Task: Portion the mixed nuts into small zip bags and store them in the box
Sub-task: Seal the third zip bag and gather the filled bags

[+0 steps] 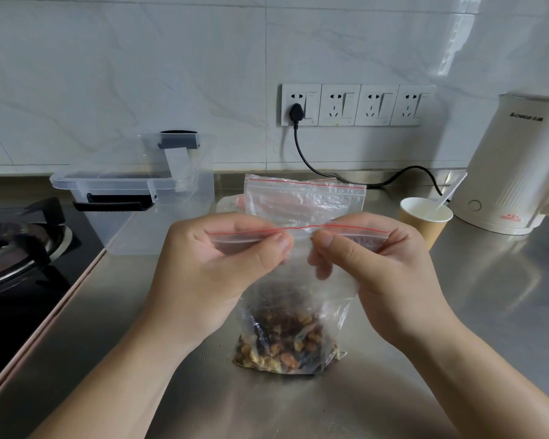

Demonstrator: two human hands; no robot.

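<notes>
A clear zip bag (298,289) with a red seal line stands on the steel counter, its bottom filled with mixed nuts (286,343). My left hand (232,258) pinches the left half of the seal between thumb and fingers. My right hand (362,255) pinches the right half the same way, the two thumbs almost meeting at the middle. Behind the hands lie more empty zip bags (301,198) in a loose pile. The clear plastic storage box (133,198) with black latches stands at the back left, its lid propped up behind it.
A gas stove burner (16,245) sits at the left on black glass. At the right, a paper cup (425,217) holds a plastic spoon, next to a white kettle (517,166). A black cord (317,166) runs from the wall socket along the counter's back edge.
</notes>
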